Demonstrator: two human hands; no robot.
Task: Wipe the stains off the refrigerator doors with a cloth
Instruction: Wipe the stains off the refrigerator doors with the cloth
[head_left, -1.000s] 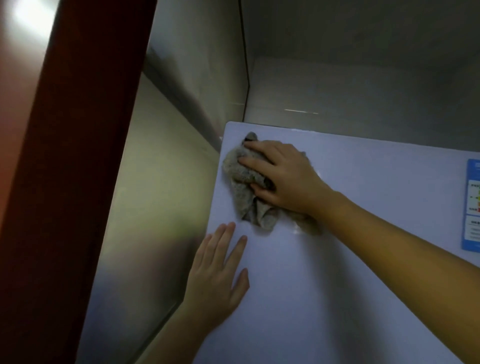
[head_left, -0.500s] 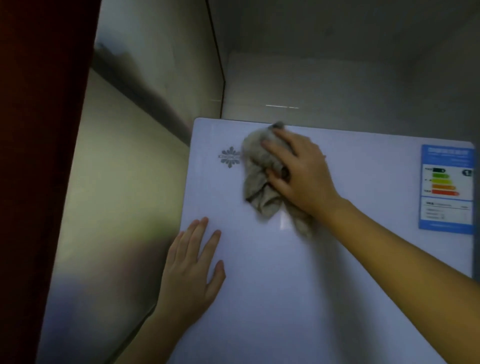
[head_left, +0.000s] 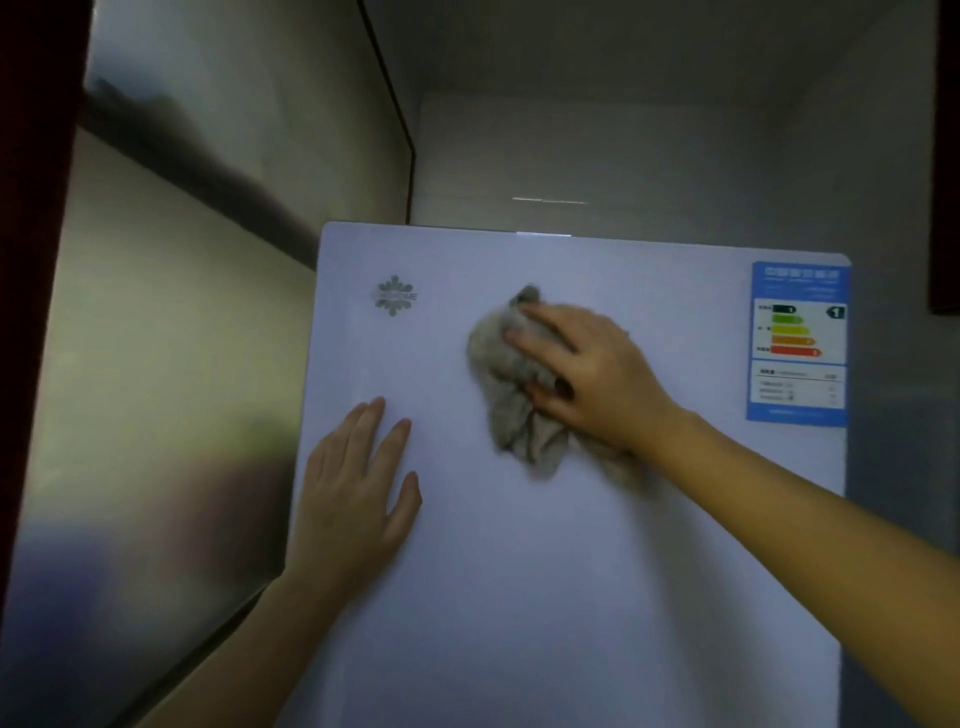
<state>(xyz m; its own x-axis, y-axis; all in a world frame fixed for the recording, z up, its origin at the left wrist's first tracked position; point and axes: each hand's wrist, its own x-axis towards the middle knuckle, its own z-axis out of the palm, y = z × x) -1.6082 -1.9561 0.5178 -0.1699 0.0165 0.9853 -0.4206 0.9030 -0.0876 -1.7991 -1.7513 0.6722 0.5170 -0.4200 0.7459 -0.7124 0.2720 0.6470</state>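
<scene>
The white refrigerator door (head_left: 571, 571) fills the lower middle of the head view. A crumpled grey cloth (head_left: 514, 415) lies against its upper part, right of a grey flower-shaped logo (head_left: 395, 296). My right hand (head_left: 597, 374) presses the cloth to the door, with fingers spread over it and the thumb tucked into its folds. My left hand (head_left: 353, 493) rests flat on the door near its left edge, fingers straight, a little below and left of the cloth. The picture is dim and I see no clear stains.
A blue energy label (head_left: 797, 343) is stuck at the door's upper right corner. A shiny metal wall (head_left: 156, 364) runs close along the fridge's left side. A dark red frame (head_left: 31, 208) stands at the far left, and a dark panel (head_left: 945, 156) at the upper right.
My right hand has slid the cloth rightward from the door's top left corner toward the middle, uncovering the logo. The view has shifted right. My left hand stays flat on the door.
</scene>
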